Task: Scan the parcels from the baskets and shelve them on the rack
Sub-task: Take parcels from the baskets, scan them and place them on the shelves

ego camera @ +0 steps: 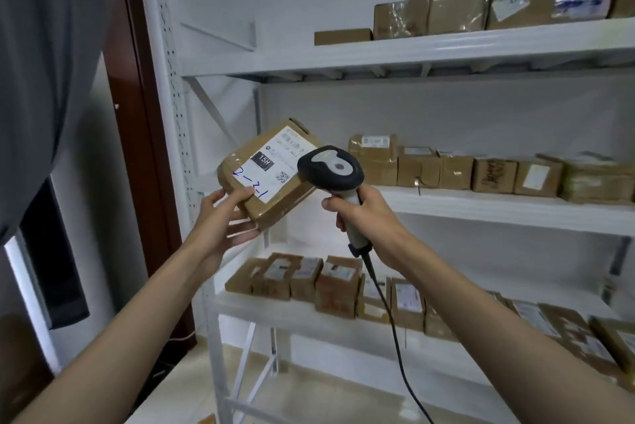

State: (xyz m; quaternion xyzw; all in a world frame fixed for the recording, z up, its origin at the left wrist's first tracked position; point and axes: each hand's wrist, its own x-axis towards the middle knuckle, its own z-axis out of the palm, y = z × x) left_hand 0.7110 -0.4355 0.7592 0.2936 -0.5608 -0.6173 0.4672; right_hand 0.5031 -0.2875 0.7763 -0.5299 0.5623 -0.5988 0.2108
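While scanner (330,169) faces it, parcel (271,173) tilts up-right.

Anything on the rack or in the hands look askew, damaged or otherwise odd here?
Nothing serious. The held parcel has a lifted flap at its top corner and wrinkled tape. On the bottom shelf, the parcels at far right lie tilted and overlapping, unlike the upright row to the left.
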